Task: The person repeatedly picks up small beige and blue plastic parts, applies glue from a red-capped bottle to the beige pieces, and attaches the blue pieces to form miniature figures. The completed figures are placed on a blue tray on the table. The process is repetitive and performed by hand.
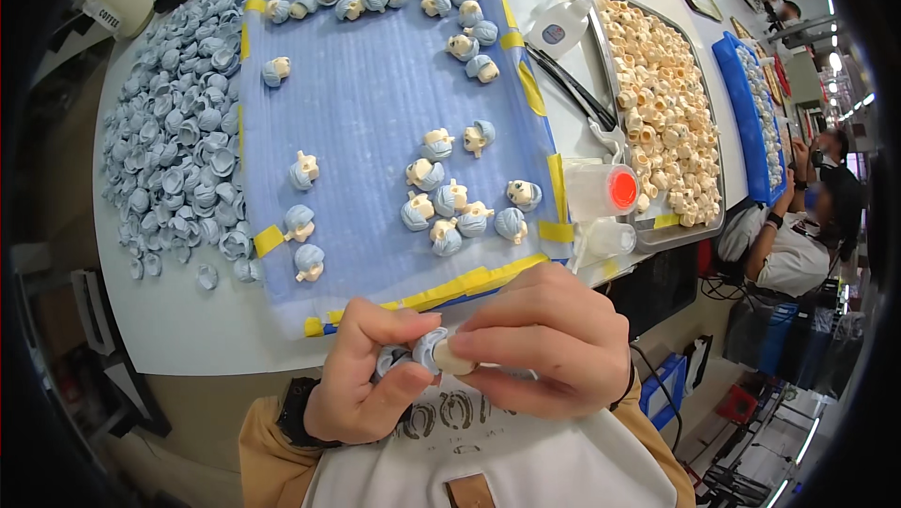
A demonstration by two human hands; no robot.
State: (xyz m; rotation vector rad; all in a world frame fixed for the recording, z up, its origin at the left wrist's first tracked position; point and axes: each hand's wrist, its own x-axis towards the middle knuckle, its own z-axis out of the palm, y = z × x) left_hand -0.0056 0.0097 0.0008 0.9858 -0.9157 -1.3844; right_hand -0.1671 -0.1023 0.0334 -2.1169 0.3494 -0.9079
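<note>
Just in front of my body, my left hand [361,395] pinches a light blue doll hair piece [429,346] between thumb and forefinger. A second blue piece [389,359] sits deeper in the same hand, partly covered by the fingers. My right hand [554,344] grips a cream doll head [454,360], which touches the hair piece; my fingers hide much of it. Beyond my hands lies a blue lined tray [357,104] edged with yellow tape. Several small doll heads with blue hair [424,174] lie on it, some at its far edge.
A wide heap of blue hair pieces [178,123] covers the table's left. To the right, a metal tray [727,170] holds many cream heads. Between the trays are a white squeeze bottle [559,27], black-handled tweezers [572,85] and a plastic cup [587,191]. A person [798,236] sits farther right.
</note>
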